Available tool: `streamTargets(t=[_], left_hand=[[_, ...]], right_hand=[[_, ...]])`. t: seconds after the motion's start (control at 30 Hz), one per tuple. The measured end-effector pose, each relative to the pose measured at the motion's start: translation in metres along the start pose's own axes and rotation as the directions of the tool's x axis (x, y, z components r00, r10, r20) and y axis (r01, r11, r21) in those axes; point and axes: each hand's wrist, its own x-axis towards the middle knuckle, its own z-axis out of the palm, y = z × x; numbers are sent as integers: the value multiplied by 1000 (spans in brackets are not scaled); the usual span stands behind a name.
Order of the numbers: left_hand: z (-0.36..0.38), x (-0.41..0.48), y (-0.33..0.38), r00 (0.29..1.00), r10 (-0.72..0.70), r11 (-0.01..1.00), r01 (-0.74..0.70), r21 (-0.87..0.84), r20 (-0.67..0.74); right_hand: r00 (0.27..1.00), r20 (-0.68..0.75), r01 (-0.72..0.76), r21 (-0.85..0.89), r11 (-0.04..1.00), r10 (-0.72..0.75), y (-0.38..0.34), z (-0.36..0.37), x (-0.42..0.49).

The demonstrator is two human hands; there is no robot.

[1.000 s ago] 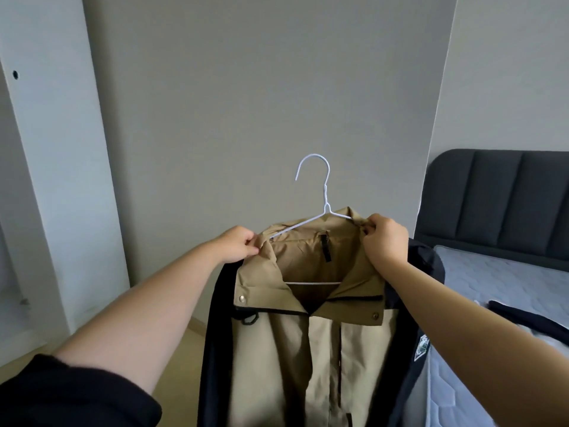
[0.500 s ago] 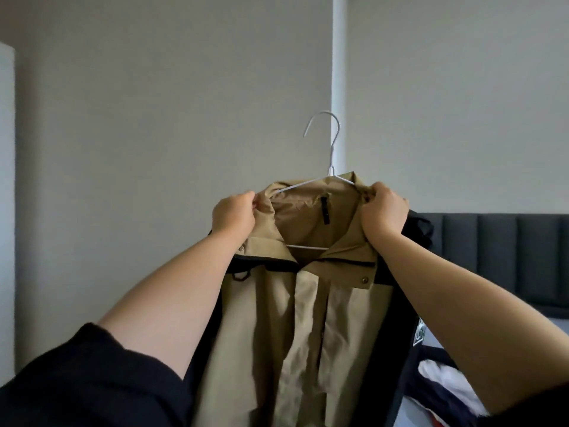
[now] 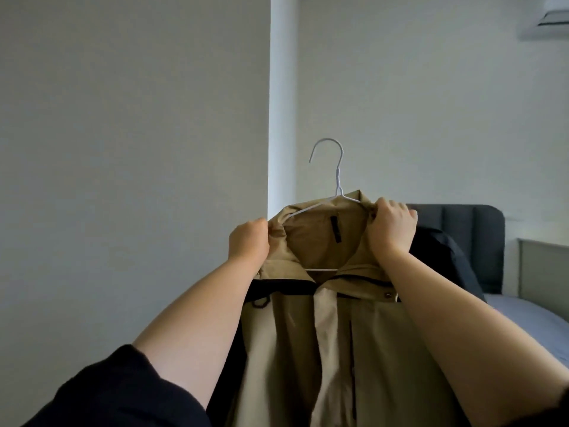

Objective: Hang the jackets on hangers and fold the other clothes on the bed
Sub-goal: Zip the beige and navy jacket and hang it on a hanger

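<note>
A tan jacket (image 3: 338,340) with black sleeves hangs on a white wire hanger (image 3: 337,177), held up in front of me at chest height. My left hand (image 3: 248,241) pinches the left side of the collar. My right hand (image 3: 391,224) grips the right side of the collar over the hanger's arm. The hanger's hook stands free above the collar, touching nothing. The jacket's lower part runs out of the frame at the bottom.
A dark padded headboard (image 3: 480,238) and a grey-blue mattress (image 3: 529,318) lie to the right behind the jacket. Plain walls meet at a white corner post (image 3: 281,103) straight ahead. An air conditioner (image 3: 551,20) sits high on the right wall.
My view has swung right and upward, so the white panel on the left and the clothes on the bed have left the frame. Both hands keep their grip on the collar.
</note>
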Motion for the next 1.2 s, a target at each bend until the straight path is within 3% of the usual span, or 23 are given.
streamTargets(t=[0.23, 0.3, 0.4, 0.47, 0.53, 0.57, 0.63, 0.7, 0.73, 0.8, 0.83, 0.9, 0.97, 1.07, 1.13, 1.2], left_hand=[[148, -55, 34, 957, -46, 999, 35, 42, 288], [189, -71, 42, 899, -122, 984, 165, -68, 421], [245, -96, 51, 771, -184, 846, 440, -301, 610], [278, -117, 59, 624, -113, 636, 643, -426, 773], [309, -146, 62, 482, -47, 393, 814, -428, 875], [323, -161, 60, 442, -37, 357, 844, -401, 896], [348, -194, 56, 381, -36, 441, 836, -327, 924], [372, -226, 52, 331, -19, 551, 791, -266, 943], [382, -241, 51, 308, -15, 573, 782, -244, 951], [395, -268, 52, 276, -20, 608, 766, -208, 961], [399, -282, 53, 262, -6, 617, 760, -203, 965], [405, -308, 54, 247, 45, 622, 752, -220, 968], [407, -332, 52, 250, 52, 616, 754, -228, 967], [409, -348, 49, 289, 73, 595, 756, -274, 954], [409, -345, 50, 286, 85, 597, 752, -278, 955], [410, -341, 52, 270, 77, 564, 782, -265, 960]], right_hand=[[953, 277, -68, -193, 979, 121, 97, 88, -93], [935, 313, -80, -267, 960, 165, 120, 112, -115], [895, 378, -114, -319, 941, 237, 145, 146, -142], [848, 457, -116, -337, 934, 270, 155, 167, -162], [796, 547, -70, -340, 938, 258, 160, 187, -188], [783, 581, -31, -318, 948, 221, 159, 195, -203], [745, 658, 42, -202, 979, 104, 155, 210, -236], [617, 786, -7, -14, 1000, 15, 148, 222, -271], [489, 872, -89, 34, 995, 14, 146, 226, -288], [154, 987, -185, -17, 983, 46, 145, 232, -321], [32, 998, -166, -39, 985, 45, 147, 235, -335], [-99, 995, -39, -27, 999, 23, 151, 236, -358], [-94, 995, 164, 44, 986, -29, 156, 234, -373], [127, 985, 346, 67, 936, -117, 165, 227, -379], [258, 966, 313, -79, 947, -5, 178, 221, -377], [293, 930, 172, -280, 945, 222, 196, 214, -375]])
